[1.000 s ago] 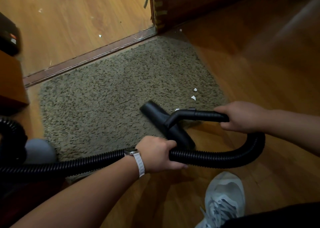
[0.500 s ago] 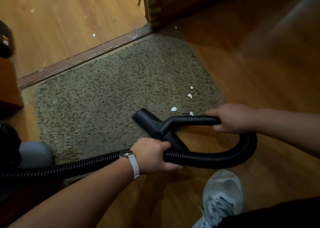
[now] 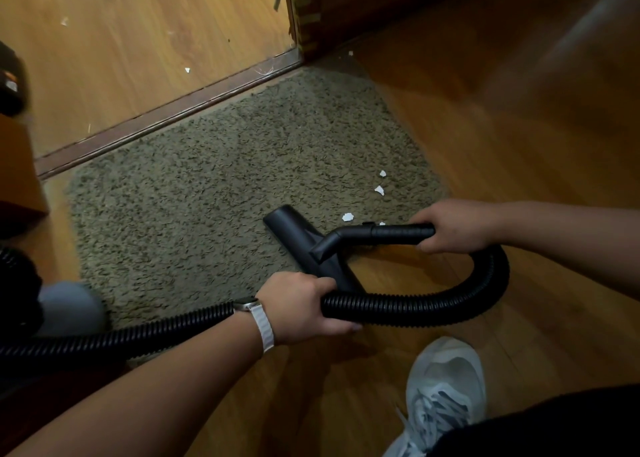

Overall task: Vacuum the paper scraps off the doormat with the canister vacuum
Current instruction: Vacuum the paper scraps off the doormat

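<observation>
Black flat vacuum nozzle (image 3: 294,229), long axis far-left to near-right, lay on the near right edge of the olive shag doormat (image 3: 207,196), white paper scraps (image 3: 379,190) just right of it, right hand (image 3: 457,226) gripping its rigid black wand (image 3: 398,230), left hand (image 3: 301,306) gripping the ribbed black hose (image 3: 415,309), over orange wood-plank floor (image 3: 519,144).

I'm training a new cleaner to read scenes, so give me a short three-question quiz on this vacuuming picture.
1. True or false: the left hand grips the hose.
2. Relative to the nozzle, the paper scraps on the doormat lie: A) under it; B) beside it, toward the right hand; C) off to its left.
3. Fill in: the right hand holds the vacuum's rigid black ____.
Key: 1 true; 2 B; 3 handle.
</observation>
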